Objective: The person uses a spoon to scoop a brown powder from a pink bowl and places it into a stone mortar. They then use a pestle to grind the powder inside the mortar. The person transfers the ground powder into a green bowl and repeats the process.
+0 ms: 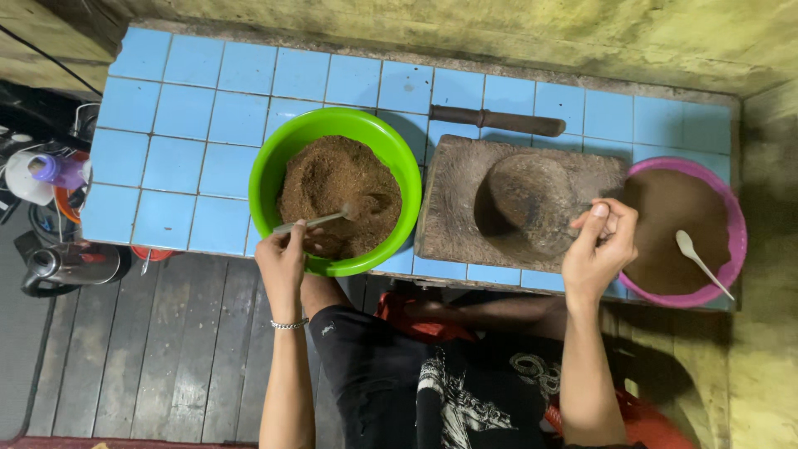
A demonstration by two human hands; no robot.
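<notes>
Nearest the body, the left hand [281,259] grips a spoon [320,220] whose tip is buried in brown powder in the green bowl [274,170]. The right hand [600,245] is curled at the grinding stone's [465,187] edge; what it pinches is unclear. Beyond lies a dark pestle [497,120]; the pink bowl [736,224] sits partly hidden.

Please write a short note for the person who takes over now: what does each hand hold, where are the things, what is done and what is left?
Left hand: holds a spoon dug into brown powder in the green bowl.
Right hand: rests at the edge of the stone slab, holding no tool; whether it pinches anything cannot be told.
Pink bowl: holds finer brown powder and a white spoon.
Dark pestle: lies behind the slab.
Done: pink bowl partly filled.
Left: green bowl remains well filled.
</notes>
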